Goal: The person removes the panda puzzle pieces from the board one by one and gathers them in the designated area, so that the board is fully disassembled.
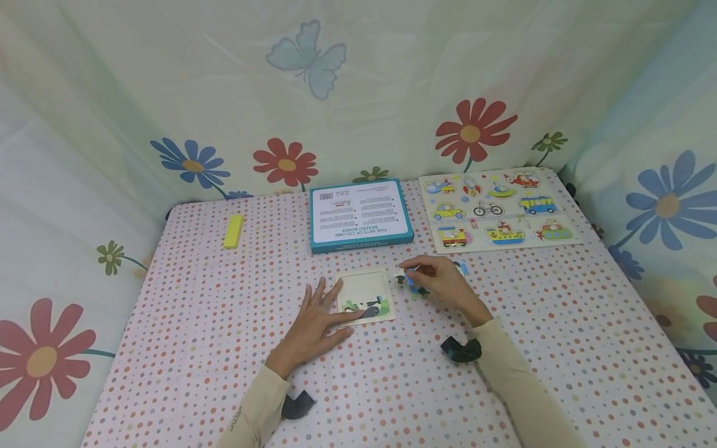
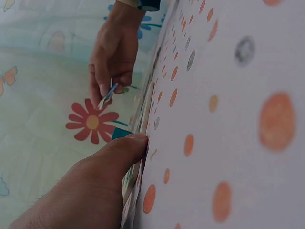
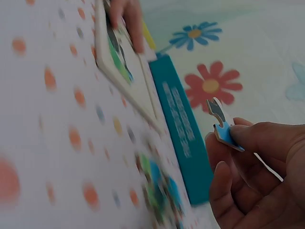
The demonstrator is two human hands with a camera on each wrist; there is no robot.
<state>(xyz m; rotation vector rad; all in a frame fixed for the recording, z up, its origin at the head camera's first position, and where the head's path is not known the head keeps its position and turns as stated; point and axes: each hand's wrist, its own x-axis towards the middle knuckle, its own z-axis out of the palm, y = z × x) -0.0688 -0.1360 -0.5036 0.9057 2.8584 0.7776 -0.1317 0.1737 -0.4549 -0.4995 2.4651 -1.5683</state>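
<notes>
Puzzle piece [image 3: 228, 135] sits pinched in right fingers [image 3: 221, 183], left fingers [image 1: 317, 295] spread on tray [image 1: 363, 287], teal box [image 1: 361, 214] beyond.

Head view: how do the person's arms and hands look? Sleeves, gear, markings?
Left hand and right hand: ungloved. Left sleeve and right sleeve: long, beige; small dark marking on the left, unreadable. Left wrist unit and right wrist unit: black. No cables visible.
</notes>
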